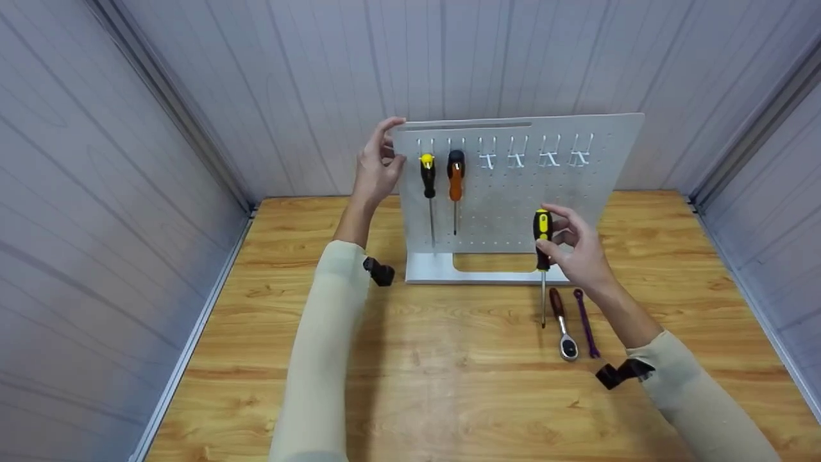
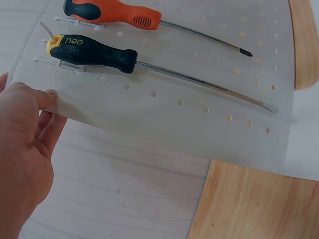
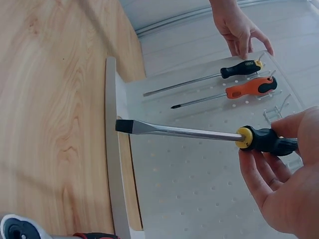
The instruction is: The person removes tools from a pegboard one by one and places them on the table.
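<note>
My right hand (image 1: pixel 576 247) pinches the black and yellow handle of a flathead screwdriver (image 1: pixel 542 240), whose shaft points down in front of the pegboard's lower right part. The right wrist view shows its broad dark flat tip (image 3: pixel 124 126). At the upper left edge of the white pegboard (image 1: pixel 500 212), my left hand (image 1: pixel 378 168) grips the board, thumb in front and fingers partly hidden behind. Beside that hand, a black screwdriver with a yellow end (image 2: pixel 94 53) hangs on a hook. An orange and black Phillips screwdriver (image 1: pixel 456 176) hangs to its right.
Several bare white hooks (image 1: pixel 550 154) line the board's upper right. On the wooden table (image 1: pixel 449 372), a ratchet wrench with a dark red handle (image 1: pixel 559 314) and a purple wrench (image 1: pixel 585 321) lie below my right hand. Pale panel walls (image 1: pixel 321 77) enclose the table's back and sides.
</note>
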Demonstrator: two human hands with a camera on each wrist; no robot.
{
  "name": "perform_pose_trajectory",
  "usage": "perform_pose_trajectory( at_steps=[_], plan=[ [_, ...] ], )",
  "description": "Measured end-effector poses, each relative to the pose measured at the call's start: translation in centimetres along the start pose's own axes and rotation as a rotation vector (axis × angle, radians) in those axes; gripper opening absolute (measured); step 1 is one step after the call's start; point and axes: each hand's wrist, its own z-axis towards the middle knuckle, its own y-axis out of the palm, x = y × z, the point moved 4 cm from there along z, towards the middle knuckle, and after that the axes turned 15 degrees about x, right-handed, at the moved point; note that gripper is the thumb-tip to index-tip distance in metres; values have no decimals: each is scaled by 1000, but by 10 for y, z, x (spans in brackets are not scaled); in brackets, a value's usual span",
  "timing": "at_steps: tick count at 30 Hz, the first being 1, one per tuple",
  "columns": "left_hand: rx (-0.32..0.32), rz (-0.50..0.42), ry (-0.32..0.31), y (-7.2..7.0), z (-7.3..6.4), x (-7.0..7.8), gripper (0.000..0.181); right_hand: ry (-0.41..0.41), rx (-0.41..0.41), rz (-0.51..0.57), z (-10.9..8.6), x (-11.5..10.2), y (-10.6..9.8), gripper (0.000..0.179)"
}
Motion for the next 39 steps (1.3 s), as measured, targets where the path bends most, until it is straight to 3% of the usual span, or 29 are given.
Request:
perform_pose_trajectory(
  at_steps=[14, 26, 39],
  plan=[
    [1, -12, -7, 0, 0, 0, 57, 51, -102, -47, -21, 21, 1, 62],
    [6, -11, -12, 1, 1, 0, 57, 125, -140, -56, -37, 43, 0, 62],
    [10, -22, 2, 1, 1, -2, 57, 144, -179, -94, -51, 73, -3, 62]
  ],
)
